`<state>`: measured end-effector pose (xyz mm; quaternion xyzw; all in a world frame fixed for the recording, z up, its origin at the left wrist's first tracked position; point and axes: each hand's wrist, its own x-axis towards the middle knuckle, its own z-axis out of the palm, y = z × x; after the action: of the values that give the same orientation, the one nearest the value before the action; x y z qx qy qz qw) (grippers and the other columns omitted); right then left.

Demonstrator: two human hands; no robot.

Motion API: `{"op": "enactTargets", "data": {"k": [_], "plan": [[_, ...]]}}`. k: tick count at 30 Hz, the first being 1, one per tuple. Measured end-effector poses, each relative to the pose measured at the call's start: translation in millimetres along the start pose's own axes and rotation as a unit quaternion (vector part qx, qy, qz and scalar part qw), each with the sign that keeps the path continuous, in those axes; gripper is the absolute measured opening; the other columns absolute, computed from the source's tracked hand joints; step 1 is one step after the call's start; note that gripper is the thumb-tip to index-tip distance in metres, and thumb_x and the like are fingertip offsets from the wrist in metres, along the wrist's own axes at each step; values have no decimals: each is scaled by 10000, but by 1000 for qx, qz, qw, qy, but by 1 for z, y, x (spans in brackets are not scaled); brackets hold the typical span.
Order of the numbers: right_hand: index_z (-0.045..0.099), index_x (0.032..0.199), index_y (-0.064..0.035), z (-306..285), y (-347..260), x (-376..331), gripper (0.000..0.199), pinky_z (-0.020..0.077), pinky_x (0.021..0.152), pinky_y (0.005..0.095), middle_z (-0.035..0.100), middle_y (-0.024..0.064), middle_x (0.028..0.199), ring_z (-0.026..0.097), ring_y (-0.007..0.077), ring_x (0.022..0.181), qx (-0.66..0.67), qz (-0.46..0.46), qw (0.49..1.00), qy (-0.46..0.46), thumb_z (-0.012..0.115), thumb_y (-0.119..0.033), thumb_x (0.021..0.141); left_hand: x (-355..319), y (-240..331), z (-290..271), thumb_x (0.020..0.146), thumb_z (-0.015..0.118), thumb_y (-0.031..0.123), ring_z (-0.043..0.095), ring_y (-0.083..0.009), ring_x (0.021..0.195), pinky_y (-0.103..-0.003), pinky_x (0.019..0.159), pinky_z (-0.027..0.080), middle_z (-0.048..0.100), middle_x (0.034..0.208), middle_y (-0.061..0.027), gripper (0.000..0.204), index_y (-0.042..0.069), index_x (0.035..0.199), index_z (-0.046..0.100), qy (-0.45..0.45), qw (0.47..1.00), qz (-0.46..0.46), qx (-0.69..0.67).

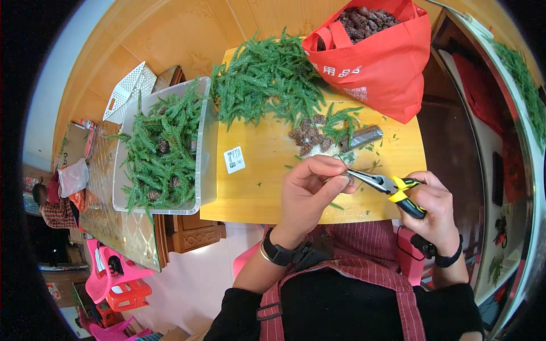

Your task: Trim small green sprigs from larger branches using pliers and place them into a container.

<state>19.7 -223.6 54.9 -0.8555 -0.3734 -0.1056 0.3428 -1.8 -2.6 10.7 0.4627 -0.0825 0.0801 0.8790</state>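
My right hand [430,203] is closed round the black-and-yellow handles of a pair of needle-nose pliers [382,183]. The jaws point left and meet the fingertips of my left hand [314,187]. Pinched in those fingers is a small brown pine cone [348,179], mostly covered by thumb and forefinger; a thin wire seems to stick up from it at the plier tips. Just beyond my hands lies a small heap of pine cones [309,135] beside some loose green sprigs [343,120] and a dark brown roll [364,136] in shiny wrap.
A big pile of artificial green sprigs [267,79] covers the table's far side. The red bag [387,74] of pine cones stands at far right. On the left, a clear plastic bin [209,148] holds sprigs with cones. A white label [234,159] lies on the yellow tabletop [256,199].
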Motion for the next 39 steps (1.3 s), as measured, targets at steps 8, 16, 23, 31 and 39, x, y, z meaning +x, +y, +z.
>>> {"op": "enactTargets", "data": {"k": [8,16,23,31,39], "plan": [[481,619,-12,7,2,-6,174,473,630,338,499,97,580,581,301,677,9,8,1000,9,647,41,601,0,-1,2,791,550,-90,586,-183,845,-306,726,548,530,983,-127,130,-20,900,548,-1,999,28,28],[440,597,-17,15,5,-11,206,474,584,329,501,105,572,601,312,675,68,35,997,13,635,47,616,2,-2,4,774,556,-127,598,-192,840,-288,740,532,530,1001,-128,185,-31,932,543,-20,937,218,271],[435,589,-21,12,10,-14,209,470,567,323,492,102,565,605,312,662,83,49,995,8,631,47,614,9,20,10,926,435,197,603,-194,756,-260,615,525,569,925,-152,251,12,1093,462,-4,986,-161,-48],[447,600,-9,14,11,-17,188,461,540,301,576,167,689,604,295,637,74,55,996,10,624,52,602,8,15,4,899,476,121,596,-166,712,-234,618,503,589,850,-134,189,25,1061,485,-38,977,-206,-45],[450,603,3,13,7,-15,178,438,514,290,571,171,684,601,268,619,106,94,990,13,622,48,605,10,5,10,775,585,-93,571,-144,863,-252,752,485,549,938,-84,266,-18,1018,506,-39,943,168,286]]}}
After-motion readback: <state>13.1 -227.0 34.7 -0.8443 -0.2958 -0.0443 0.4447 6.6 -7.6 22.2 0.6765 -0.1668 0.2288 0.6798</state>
